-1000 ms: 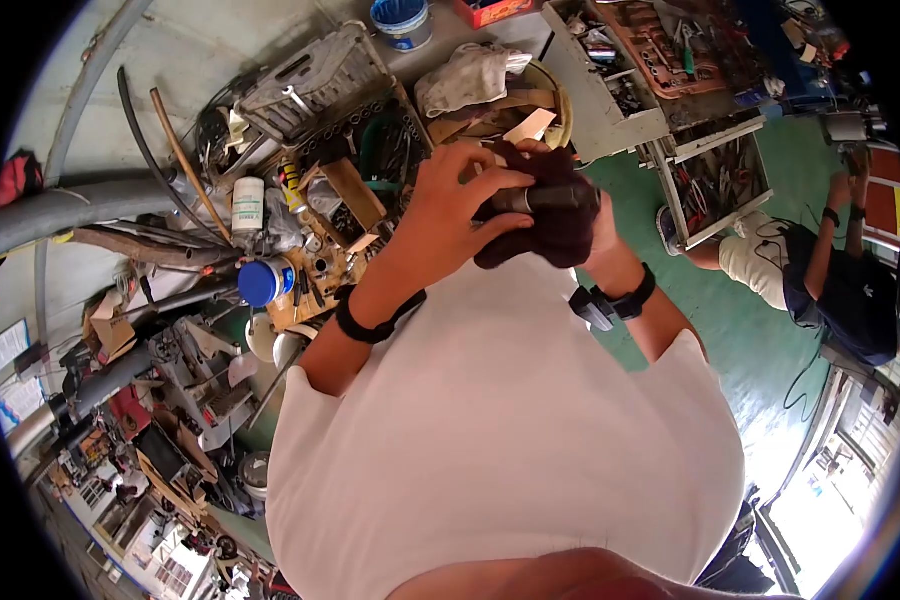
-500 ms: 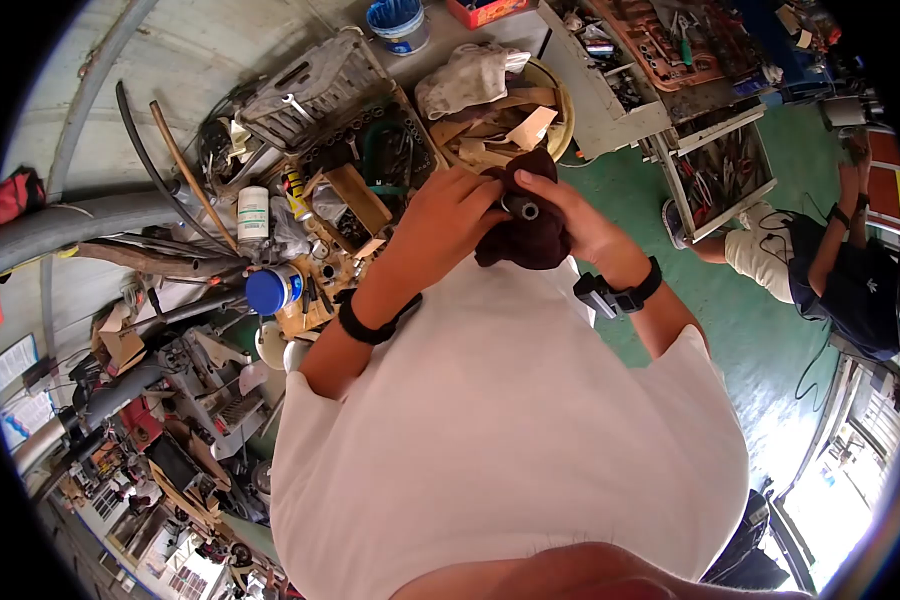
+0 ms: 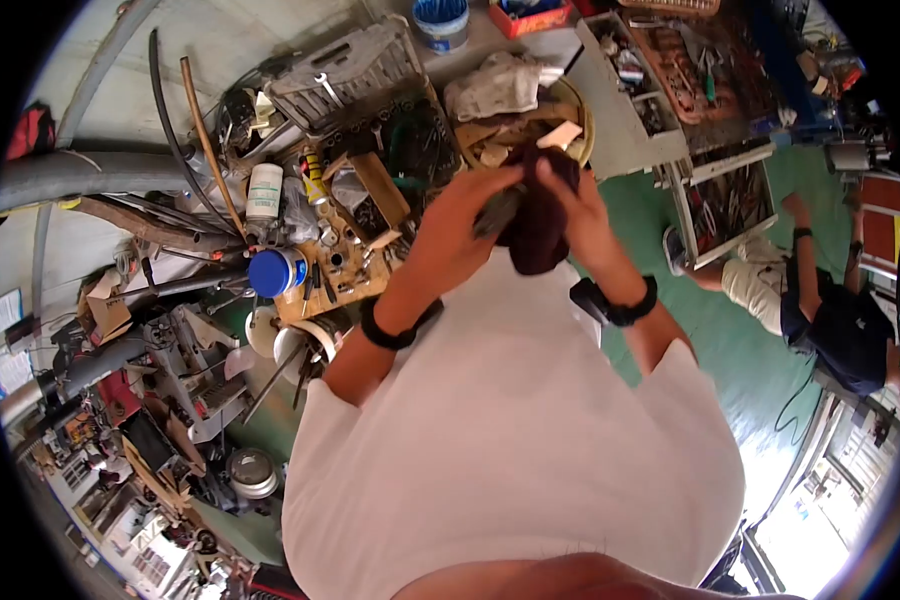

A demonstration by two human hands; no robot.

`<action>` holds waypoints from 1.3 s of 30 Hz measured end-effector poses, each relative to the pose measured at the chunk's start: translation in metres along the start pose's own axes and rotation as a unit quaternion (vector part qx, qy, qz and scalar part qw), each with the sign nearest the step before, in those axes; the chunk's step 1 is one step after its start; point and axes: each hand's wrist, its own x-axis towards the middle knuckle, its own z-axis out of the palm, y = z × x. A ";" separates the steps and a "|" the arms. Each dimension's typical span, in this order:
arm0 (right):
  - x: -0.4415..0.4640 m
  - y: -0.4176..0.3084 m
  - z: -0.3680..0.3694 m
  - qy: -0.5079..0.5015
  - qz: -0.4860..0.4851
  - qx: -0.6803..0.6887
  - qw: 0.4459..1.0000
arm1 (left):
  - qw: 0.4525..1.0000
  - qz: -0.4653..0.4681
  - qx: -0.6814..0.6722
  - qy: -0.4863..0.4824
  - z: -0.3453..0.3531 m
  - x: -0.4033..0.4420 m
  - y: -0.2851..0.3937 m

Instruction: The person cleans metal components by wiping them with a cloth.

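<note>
The left hand [image 3: 456, 230] is curling its fingers round a blurred dark cylinder [image 3: 497, 211], now slanting where earlier its round end was showing; just right, maroon cloth [image 3: 537, 238] is bunching in the right hand's [image 3: 587, 228] half-curled fingers.

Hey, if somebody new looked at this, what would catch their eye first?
Probably the big white shirt filling the lower middle, then, just above it, the maroon cloth in the right hand and a blurred dark part at the left hand. Next might come the bright blue lid left of the hands, and another person in a dark top at far right.
</note>
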 end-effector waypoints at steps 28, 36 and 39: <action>0.011 -0.015 0.025 -0.244 -0.089 -0.048 0.964 | 0.937 -0.170 -0.260 0.157 -0.010 -0.023 0.029; 0.017 -0.002 0.029 -0.287 -0.175 -0.202 0.920 | 0.906 -0.194 -0.342 0.159 -0.014 -0.029 0.022; 0.021 -0.006 0.023 -0.256 -0.081 -0.131 0.954 | 0.896 -0.184 -0.381 0.137 -0.008 -0.026 0.013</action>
